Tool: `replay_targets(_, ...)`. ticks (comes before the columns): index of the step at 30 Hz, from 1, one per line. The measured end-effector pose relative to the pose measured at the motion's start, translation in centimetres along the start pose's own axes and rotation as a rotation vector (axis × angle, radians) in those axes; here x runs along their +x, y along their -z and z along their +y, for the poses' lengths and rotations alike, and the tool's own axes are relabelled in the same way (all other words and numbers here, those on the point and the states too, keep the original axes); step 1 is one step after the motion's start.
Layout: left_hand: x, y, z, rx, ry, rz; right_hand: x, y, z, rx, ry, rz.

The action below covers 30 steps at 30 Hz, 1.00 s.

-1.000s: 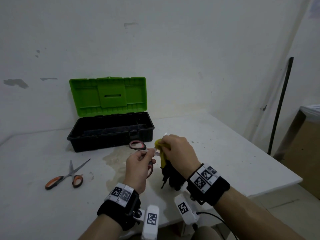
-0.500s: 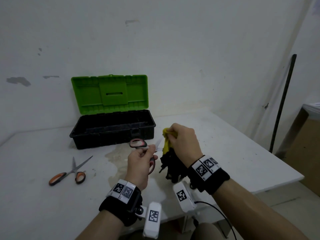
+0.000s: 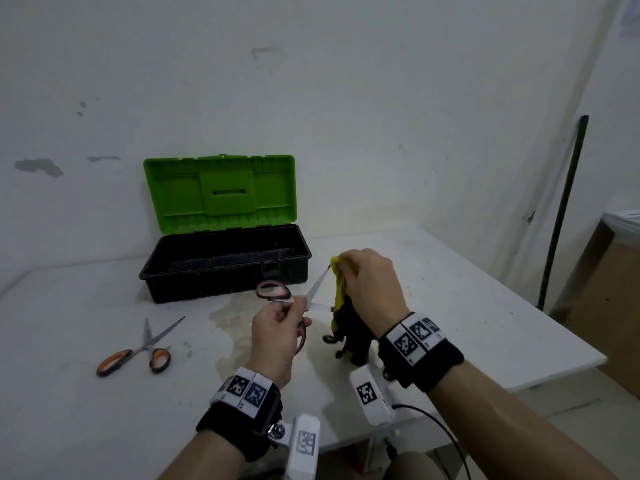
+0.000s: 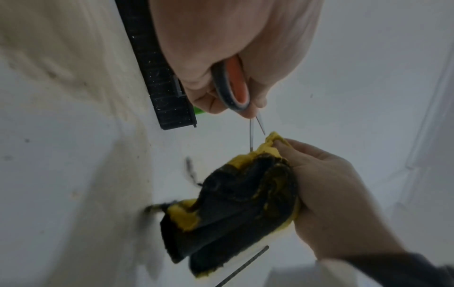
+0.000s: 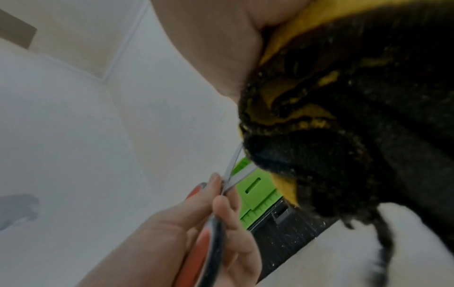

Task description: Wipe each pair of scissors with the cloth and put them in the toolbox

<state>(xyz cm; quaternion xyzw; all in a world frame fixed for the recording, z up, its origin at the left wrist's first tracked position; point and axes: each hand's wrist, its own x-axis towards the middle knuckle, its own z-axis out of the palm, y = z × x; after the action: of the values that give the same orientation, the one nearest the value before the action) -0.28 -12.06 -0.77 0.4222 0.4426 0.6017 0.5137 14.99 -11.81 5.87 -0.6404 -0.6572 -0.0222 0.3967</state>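
My left hand [image 3: 277,327] grips a pair of red-handled scissors [image 3: 273,291] by the handles, above the table, with the blades spread apart. The same scissors [image 4: 233,87] show in the left wrist view with both thin blades pointing at the cloth. My right hand [image 3: 367,282] holds a yellow and black cloth [image 3: 341,296] bunched over the tip of the upper blade; the rest of the cloth [image 4: 236,203] hangs down. A second pair of scissors [image 3: 138,351] with orange handles lies open on the table at the left. The toolbox [image 3: 225,261] stands open behind, black tray, green lid up.
The white table [image 3: 467,306] has a pale stain in front of the toolbox. Its right edge drops off near a dark pole [image 3: 564,209] leaning on the wall and a cardboard box [image 3: 609,289]. The wall stands close behind the toolbox.
My right hand with the cloth has slid along the blade from near the pivot out to its tip, away from my left hand. The blades now stand wider apart.
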Motion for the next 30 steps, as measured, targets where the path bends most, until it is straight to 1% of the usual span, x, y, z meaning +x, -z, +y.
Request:
replay_targets(1,0.1,0.0,0.1,-0.008,0.001,0.007,-0.5,0.0,-0.4,0.017,0.048,-0.017)
replay_targets(3,0.3,-0.1,0.1,-0.023,0.003,0.004,-2.1,-0.2,-1.7,0.037,0.160,-0.108)
replay_targets(5,0.3,-0.2,0.1,-0.021,-0.002,-0.021,-3.1,-0.6,-2.5,0.006,0.205,-0.183)
replay_targets(6,0.3,-0.3,0.0,-0.009,-0.001,-0.034,-3.0,-0.8,-2.4,-0.020,0.189,-0.186)
replay_targets(8,0.0,-0.3,-0.3,0.021,0.002,-0.046,-1.8,-0.8,-1.5,-0.051,0.108,-0.140)
replay_targets(10,-0.2,-0.1,-0.4,0.026,0.010,-0.035,-0.4,-0.5,-0.6,-0.059,0.021,-0.099)
replay_targets(12,-0.2,0.1,-0.5,0.005,0.038,-0.018,0.4,0.1,0.2,-0.040,-0.028,-0.068)
replay_targets(14,0.2,0.4,-0.3,-0.064,0.081,0.010,0.2,0.7,0.0,0.007,-0.014,-0.010)
replay_targets(16,0.5,0.6,-0.1,-0.202,0.142,0.036,-0.9,1.4,-0.8,0.051,0.038,0.009)
replay_targets(19,0.7,0.5,0.0,-0.328,0.193,0.012,-2.8,1.4,-2.6,0.063,0.134,-0.070)
replay_targets(21,0.3,0.1,0.0,-0.335,0.192,-0.036,-3.3,0.4,-3.0,0.041,0.151,-0.145)
replay_targets(23,-0.2,-0.4,0.1,-0.296,0.183,-0.079,-3.5,-0.8,-3.1,-0.003,0.148,-0.198)
replay_targets(25,-0.4,-0.5,0.2,-0.259,0.180,-0.096,-3.6,-1.8,-2.9,-0.014,0.143,-0.220)
replay_targets(27,-0.3,-0.4,0.2,-0.284,0.203,-0.084,-3.6,-2.2,-2.9,-0.008,0.144,-0.225)
replay_targets(30,-0.1,0.0,0.8,-0.373,0.296,-0.062,-3.5,-2.0,-2.9,-0.024,0.147,-0.236)
